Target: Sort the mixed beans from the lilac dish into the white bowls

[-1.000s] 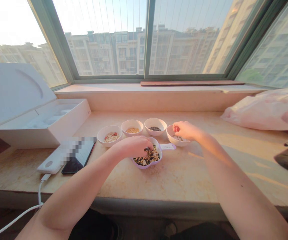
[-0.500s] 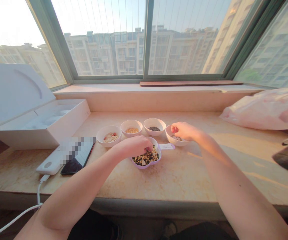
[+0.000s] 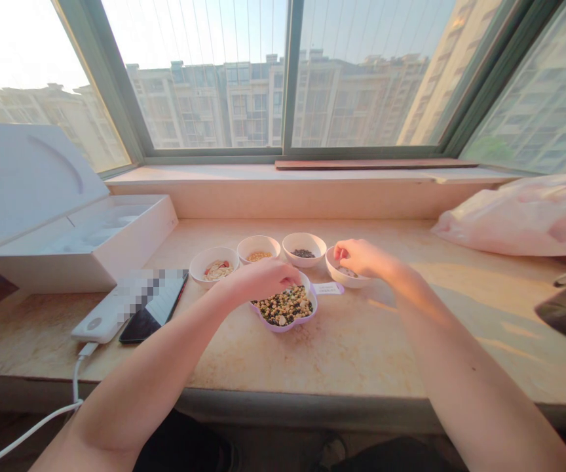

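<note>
My left hand point(image 3: 267, 278) hovers over the back of a purple-rimmed bowl point(image 3: 293, 325) with a flat handle. Mixed yellow beans, dark beans and pale pieces point(image 3: 285, 307) fill it. The fingers are drawn together, and what they hold, if anything, is hidden. At the right end of a row of white bowls, my right hand point(image 3: 364, 258) reaches over a white bowl point(image 3: 335, 272) with a few pale pieces in it. Its fingertips are pinched, their contents too small to make out.
Behind stand white bowls of pale and red pieces point(image 3: 219, 269), yellow beans point(image 3: 259, 256) and dark beans point(image 3: 303, 253). At left are an open white box point(image 3: 130, 255), a white power bank point(image 3: 97, 321) and a phone point(image 3: 140, 328). A plastic bag point(image 3: 519, 219) lies right.
My left hand has lifted out of the bean mixture and shifted slightly up and left, uncovering more of it. The right hand has barely moved.
</note>
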The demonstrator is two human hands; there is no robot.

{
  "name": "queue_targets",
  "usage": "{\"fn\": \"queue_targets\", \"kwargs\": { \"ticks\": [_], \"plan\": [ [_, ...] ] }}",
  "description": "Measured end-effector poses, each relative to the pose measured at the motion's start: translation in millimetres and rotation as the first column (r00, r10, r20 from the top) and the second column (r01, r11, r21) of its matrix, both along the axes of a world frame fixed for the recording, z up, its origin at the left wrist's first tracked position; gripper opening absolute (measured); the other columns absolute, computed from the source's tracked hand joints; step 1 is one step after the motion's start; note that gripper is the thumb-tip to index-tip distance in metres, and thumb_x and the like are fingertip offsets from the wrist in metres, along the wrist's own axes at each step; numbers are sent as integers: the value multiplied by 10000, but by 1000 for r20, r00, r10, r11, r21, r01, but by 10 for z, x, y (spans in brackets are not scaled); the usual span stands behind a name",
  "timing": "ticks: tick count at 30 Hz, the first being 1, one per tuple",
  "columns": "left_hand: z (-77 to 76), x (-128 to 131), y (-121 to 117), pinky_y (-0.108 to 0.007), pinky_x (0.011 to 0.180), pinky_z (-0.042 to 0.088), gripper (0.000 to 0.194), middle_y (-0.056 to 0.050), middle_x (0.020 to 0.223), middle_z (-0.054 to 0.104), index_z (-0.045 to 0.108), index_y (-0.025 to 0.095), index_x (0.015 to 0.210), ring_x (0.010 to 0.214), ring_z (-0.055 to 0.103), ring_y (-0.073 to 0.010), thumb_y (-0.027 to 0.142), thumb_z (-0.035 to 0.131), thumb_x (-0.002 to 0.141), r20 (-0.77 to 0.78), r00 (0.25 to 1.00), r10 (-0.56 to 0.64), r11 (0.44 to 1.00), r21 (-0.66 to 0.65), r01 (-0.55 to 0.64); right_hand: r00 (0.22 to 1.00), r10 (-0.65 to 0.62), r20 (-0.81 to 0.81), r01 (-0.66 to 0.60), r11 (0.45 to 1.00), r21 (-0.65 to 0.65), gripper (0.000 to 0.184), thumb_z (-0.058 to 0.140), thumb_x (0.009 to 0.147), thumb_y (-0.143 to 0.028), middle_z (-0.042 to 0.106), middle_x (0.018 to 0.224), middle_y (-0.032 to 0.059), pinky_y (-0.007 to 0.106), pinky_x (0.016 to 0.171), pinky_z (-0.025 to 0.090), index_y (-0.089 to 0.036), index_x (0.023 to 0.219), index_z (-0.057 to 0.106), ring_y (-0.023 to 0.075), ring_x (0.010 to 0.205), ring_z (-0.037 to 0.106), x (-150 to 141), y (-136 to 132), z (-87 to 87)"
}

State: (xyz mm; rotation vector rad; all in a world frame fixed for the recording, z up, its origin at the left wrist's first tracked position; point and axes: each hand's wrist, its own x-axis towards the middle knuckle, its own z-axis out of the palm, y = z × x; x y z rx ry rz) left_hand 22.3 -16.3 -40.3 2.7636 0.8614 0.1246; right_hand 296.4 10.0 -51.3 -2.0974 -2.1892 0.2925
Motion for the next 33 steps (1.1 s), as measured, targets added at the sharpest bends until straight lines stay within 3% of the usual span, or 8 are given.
{"fn": "queue_targets", "kwargs": {
  "ticks": [4, 7, 10, 13, 18, 23, 29, 33],
  "plan": [
    [60, -115, 136, -261, 835, 451, 274, -47, 1048, 752, 752, 214, 1011, 971, 653, -173, 143, 490, 978, 176, 970, 168, 979, 82, -184, 996, 34, -78, -20, 985, 170, 155, 612, 879, -227, 759, 958, 57, 264, 643, 423, -220, 993, 717, 181, 782, 658, -170, -121, 78],
    [71, -215, 229, -261, 773, 446, 249, -68, 991, 757, 756, 191, 1027, 875, 654, -176, 175, 513, 975, 212, 928, 306, 936, 110, -334, 982, 108, -158, -63, 961, 268, 150, 597, 908, -272, 757, 947, 34, 265, 654, 427, -238, 1004, 708, 175, 770, 650, -344, -252, 109],
    [25, -288, 318, -263, 701, 420, 237, -79, 867, 744, 759, 163, 1026, 765, 626, -175, 195, 533, 957, 216, 883, 417, 881, 145, -451, 939, 250, -238, -191, 951, 243, 139, 624, 909, -333, 748, 874, 25, 260, 619, 436, -237, 964, 708, 167, 718, 644, -534, -384, 103],
    [-49, -322, 400, -257, 659, 396, 240, -68, 809, 724, 763, 158, 976, 724, 602, -168, 163, 528, 926, 210, 874, 438, 865, 164, -473, 881, 378, -283, -324, 920, 220, 106, 601, 904, -228, 749, 850, 17, 258, 672, 460, -222, 892, 707, 165, 761, 661, -716, -469, 47],
    [-145, -340, 479, -250, 630, 367, 214, -57, 805, 716, 760, 167, 941, 707, 583, -165, 183, 551, 897, 178, 881, 438, 876, 137, -463, 827, 506, -244, -477, 862, 172, 201, 551, 888, -109, 764, 878, 23, 276, 735, 461, -213, 875, 723, 173, 813, 685, -933, -487, -87],
    [-215, -354, 544, -262, 613, 330, 235, -54, 788, 692, 749, 170, 980, 657, 542, -160, 153, 539, 876, 163, 881, 444, 875, 130, -466, 834, 545, -85, -532, 835, 139, 267, 512, 889, -79, 758, 862, 41, 293, 745, 440, -210, 859, 744, 192, 824, 677, -990, -433, -142],
    [-263, -373, 608, -280, 580, 280, 275, -44, 702, 637, 713, 157, 758, 596, 455, -139, 207, 492, 913, 157, 885, 439, 882, 110, -457, 845, 533, 45, -534, 836, 127, 270, 526, 889, -106, 741, 863, 64, 308, 757, 432, -218, 918, 770, 220, 860, 670, -1001, -371, -190],
    [-277, -369, 618, -288, 569, 246, 284, -31, 657, 597, 687, 155, 717, 564, 398, -122, 215, 487, 909, 160, 884, 439, 881, 117, -459, 831, 550, 84, -556, 822, 121, 263, 518, 894, -113, 736, 849, 64, 310, 746, 426, -219, 891, 759, 227, 871, 674, -1020, -349, -218]
  ]
}}
